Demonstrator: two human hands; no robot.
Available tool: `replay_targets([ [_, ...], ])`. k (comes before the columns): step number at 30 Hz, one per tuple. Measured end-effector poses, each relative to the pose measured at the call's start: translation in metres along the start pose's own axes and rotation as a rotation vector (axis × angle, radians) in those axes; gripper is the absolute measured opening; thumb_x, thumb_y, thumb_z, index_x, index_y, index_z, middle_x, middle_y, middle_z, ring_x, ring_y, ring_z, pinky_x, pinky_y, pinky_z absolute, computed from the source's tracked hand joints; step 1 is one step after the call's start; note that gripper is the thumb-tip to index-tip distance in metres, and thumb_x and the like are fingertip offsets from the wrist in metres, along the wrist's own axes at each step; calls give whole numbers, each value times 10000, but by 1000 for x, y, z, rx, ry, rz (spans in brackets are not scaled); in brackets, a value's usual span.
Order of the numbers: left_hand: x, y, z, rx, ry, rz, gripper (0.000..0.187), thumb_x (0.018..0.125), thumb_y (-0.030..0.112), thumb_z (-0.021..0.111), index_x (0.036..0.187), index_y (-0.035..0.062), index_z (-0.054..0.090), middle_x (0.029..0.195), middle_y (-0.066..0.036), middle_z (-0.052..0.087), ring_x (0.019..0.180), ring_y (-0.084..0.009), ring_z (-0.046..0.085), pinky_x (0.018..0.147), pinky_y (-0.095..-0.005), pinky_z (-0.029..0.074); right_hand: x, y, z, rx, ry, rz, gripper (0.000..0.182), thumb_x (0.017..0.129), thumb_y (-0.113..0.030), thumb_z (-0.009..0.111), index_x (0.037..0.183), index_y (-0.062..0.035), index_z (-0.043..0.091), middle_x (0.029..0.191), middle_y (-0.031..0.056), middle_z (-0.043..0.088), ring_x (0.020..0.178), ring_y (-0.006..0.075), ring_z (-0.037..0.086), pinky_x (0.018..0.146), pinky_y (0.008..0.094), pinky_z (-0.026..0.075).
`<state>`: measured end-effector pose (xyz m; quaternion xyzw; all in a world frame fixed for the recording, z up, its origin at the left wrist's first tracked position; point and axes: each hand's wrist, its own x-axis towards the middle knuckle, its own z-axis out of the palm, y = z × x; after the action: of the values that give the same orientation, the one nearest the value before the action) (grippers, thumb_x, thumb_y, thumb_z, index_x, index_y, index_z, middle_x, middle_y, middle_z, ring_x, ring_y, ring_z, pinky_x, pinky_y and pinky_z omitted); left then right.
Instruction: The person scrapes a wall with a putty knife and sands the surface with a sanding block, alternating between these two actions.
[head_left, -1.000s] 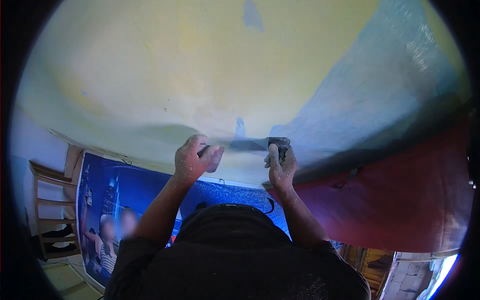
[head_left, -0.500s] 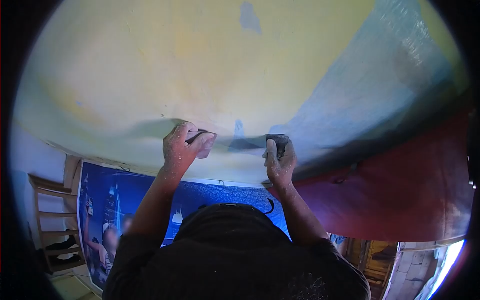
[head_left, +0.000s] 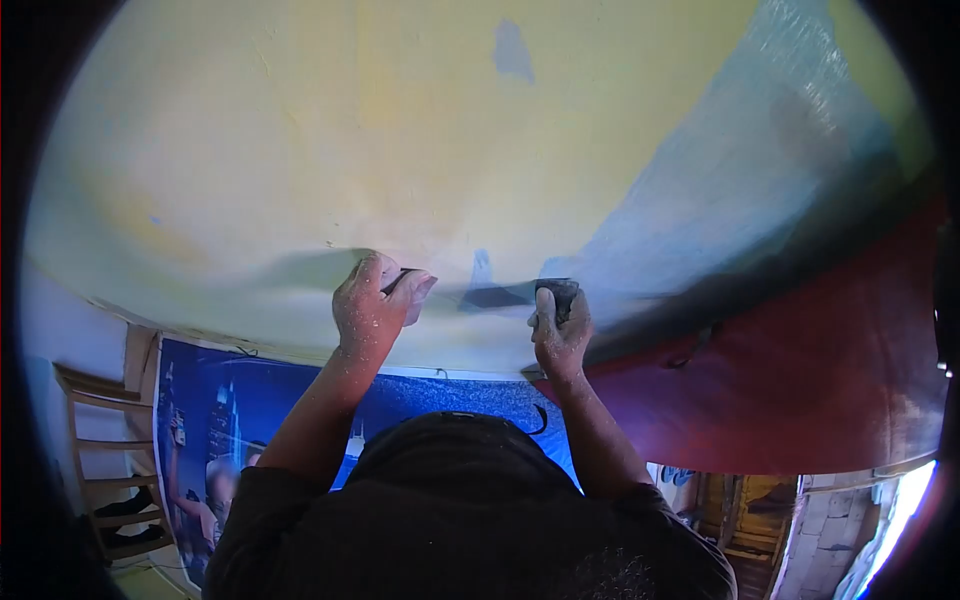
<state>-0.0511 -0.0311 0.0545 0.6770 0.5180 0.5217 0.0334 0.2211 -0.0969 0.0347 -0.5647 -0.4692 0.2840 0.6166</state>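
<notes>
My left hand (head_left: pixel 372 305), dusted white, pinches a thin, bent, pinkish-grey sheet (head_left: pixel 418 302) that looks like sandpaper. That sheet lies close to the pale yellow painted surface (head_left: pixel 400 150); whether it touches is hard to see. To the right, my right hand (head_left: pixel 562 335) grips a dark grey flat piece (head_left: pixel 566 293), also sandpaper-like, with the thumb over its near face. Its upper edge is at the painted surface, by the tip of a large grey-blue patch (head_left: pixel 700 190). A small grey-blue patch (head_left: pixel 482 275) shows between the hands.
A red sheet (head_left: pixel 790 380) hangs at the right, below the painted surface. Behind my arms is a blue city-skyline banner (head_left: pixel 270 400). A wooden ladder-like rack (head_left: pixel 105 445) stands at the left, and wooden boards (head_left: pixel 750 510) show at the lower right.
My left hand has shifted slightly right and turned, so its sheet shows narrower. The right hand keeps its grip at nearly the same place. The whole view has tilted a little.
</notes>
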Motion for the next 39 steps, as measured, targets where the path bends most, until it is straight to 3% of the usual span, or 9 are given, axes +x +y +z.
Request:
replay_targets([
  [9,2,5,-3,30,-25,-10,417,815,309,969,914,67,644,852,-122,728,761,-366,732,677,-449,588,-2,5,5,-45,29,25,278,1111,-274,716,1127,-2,666,847,62,695,632,97,630,590,285,498],
  [12,-2,7,-5,47,-37,-16,417,825,318,963,912,65,643,853,-125,729,762,-365,735,679,-450,589,0,-4,9,-34,47,-20,273,1117,-308,704,1105,-41,646,726,21,646,561,72,568,509,259,447],
  [15,0,9,-5,44,-40,-10,420,830,330,961,914,65,645,846,-127,729,761,-364,738,680,-451,592,-2,-15,6,-19,13,88,251,1112,-255,714,1126,-10,661,814,49,682,654,84,644,596,272,501],
  [27,4,9,-6,51,-53,-2,439,821,347,973,914,68,647,840,-126,735,767,-360,747,683,-441,597,-5,4,13,32,91,41,243,1110,-243,717,1116,-5,668,824,35,683,640,86,635,587,272,490],
  [30,2,11,-8,45,-71,-22,427,825,326,972,913,67,645,844,-126,737,770,-359,749,683,-436,598,-2,-1,19,17,107,-56,251,1119,-287,702,1125,-43,645,735,27,650,567,73,571,503,255,443],
  [39,2,6,-5,51,-47,4,407,835,301,962,905,69,635,818,-130,731,746,-356,749,664,-434,595,-2,-17,13,2,79,71,270,1111,-268,715,1118,-2,668,807,54,688,618,91,630,572,287,493],
])
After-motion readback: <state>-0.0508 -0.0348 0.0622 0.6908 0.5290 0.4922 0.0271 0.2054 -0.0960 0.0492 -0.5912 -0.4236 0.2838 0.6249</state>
